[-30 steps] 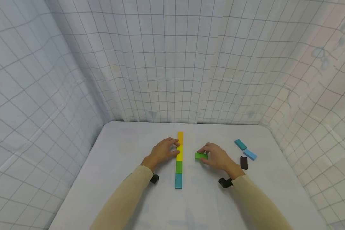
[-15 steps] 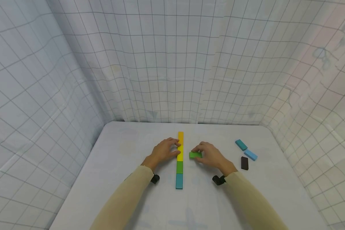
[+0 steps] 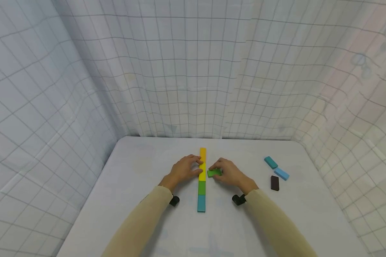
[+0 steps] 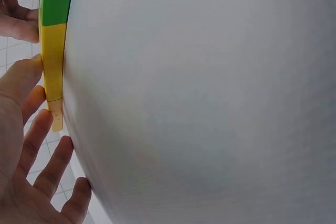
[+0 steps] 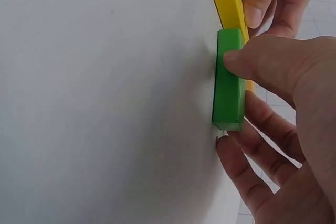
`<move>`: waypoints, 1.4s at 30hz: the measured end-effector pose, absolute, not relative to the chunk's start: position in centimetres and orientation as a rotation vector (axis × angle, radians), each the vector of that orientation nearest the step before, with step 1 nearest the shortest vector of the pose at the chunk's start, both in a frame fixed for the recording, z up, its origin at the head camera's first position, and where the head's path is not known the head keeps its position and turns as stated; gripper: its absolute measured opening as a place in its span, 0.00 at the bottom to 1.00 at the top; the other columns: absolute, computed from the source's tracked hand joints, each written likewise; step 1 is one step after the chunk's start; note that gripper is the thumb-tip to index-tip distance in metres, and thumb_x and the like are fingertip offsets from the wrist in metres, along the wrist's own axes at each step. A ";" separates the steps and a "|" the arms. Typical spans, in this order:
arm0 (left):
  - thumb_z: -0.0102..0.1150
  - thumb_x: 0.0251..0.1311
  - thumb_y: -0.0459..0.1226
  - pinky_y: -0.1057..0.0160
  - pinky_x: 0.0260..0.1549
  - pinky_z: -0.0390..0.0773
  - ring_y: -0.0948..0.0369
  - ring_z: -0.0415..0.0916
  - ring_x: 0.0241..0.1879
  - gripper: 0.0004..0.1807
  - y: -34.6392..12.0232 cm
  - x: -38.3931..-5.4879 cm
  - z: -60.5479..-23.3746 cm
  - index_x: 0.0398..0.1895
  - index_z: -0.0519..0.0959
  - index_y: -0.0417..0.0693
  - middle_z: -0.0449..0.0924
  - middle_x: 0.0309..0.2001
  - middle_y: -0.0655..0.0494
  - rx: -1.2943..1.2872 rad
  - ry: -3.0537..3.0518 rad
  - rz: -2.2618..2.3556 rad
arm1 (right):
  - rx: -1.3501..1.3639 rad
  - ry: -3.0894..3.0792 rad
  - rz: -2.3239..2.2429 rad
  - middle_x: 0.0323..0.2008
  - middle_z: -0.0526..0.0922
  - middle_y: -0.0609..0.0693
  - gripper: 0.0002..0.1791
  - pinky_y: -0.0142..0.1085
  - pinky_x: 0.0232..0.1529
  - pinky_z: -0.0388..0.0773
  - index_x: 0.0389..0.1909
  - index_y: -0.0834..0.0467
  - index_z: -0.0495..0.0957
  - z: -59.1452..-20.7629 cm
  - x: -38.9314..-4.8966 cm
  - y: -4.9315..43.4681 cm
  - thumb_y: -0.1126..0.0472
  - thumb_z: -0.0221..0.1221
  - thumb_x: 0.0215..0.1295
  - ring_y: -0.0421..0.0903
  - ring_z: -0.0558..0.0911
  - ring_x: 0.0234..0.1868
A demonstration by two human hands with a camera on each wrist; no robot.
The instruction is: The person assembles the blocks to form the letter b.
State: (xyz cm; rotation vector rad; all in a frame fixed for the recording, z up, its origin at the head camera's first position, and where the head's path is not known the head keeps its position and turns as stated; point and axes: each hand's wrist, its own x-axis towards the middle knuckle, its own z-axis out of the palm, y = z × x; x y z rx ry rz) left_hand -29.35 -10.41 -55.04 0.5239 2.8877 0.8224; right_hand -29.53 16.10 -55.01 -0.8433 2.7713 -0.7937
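Note:
A straight row of small blocks runs away from me on the white table: a teal block (image 3: 201,203) nearest, then a green block (image 3: 202,187), then two yellow blocks (image 3: 203,175). My left hand (image 3: 183,169) rests at the row's left side, thumb and fingertips against the yellow blocks; the left wrist view shows the other fingers spread. On the row's right, my right hand (image 3: 231,174) pinches another green block (image 5: 229,87) between thumb and fingers. That block lies crosswise to the row, its left end close to the nearer yellow block.
At the right of the table (image 3: 141,228) lie a loose teal block (image 3: 271,162), a light blue block (image 3: 281,174) and a dark brown block (image 3: 275,183). A checked white curtain (image 3: 193,89) encloses the back and sides.
My right hand has slid left with the green block, bringing it from well apart to close beside the yellow blocks. My left hand has stayed at the row.

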 end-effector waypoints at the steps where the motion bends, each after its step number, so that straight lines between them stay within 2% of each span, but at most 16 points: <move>1: 0.75 0.80 0.48 0.35 0.80 0.80 0.47 0.77 0.83 0.17 -10.4 -29.4 -55.1 0.66 0.89 0.58 0.80 0.83 0.59 0.529 2.887 0.822 | -0.847 2.770 -0.800 0.60 0.90 0.51 0.17 0.46 0.63 0.86 0.62 0.52 0.94 -55.1 -29.5 16.1 0.61 0.78 0.76 0.46 0.86 0.57; 24: 0.75 0.80 0.48 0.36 0.80 0.81 0.47 0.77 0.83 0.18 -10.5 -29.4 -55.3 0.67 0.89 0.59 0.80 0.83 0.59 0.532 2.899 0.809 | -0.862 2.763 -0.827 0.63 0.89 0.54 0.18 0.50 0.66 0.87 0.65 0.53 0.93 -55.2 -29.6 15.5 0.63 0.76 0.77 0.48 0.86 0.59; 32: 0.75 0.80 0.49 0.36 0.79 0.82 0.48 0.78 0.83 0.18 -10.5 -29.4 -55.4 0.67 0.89 0.59 0.80 0.83 0.60 0.535 2.908 0.798 | -0.846 2.762 -0.829 0.63 0.89 0.54 0.20 0.49 0.63 0.88 0.66 0.53 0.92 -55.3 -29.6 15.7 0.62 0.77 0.76 0.47 0.85 0.56; 42: 0.75 0.80 0.49 0.35 0.80 0.81 0.47 0.77 0.84 0.18 -10.5 -29.4 -55.2 0.67 0.89 0.59 0.80 0.84 0.60 0.525 2.897 0.791 | -0.759 2.764 -0.815 0.66 0.87 0.53 0.21 0.52 0.68 0.88 0.69 0.52 0.90 -55.4 -29.5 16.6 0.59 0.76 0.78 0.50 0.86 0.62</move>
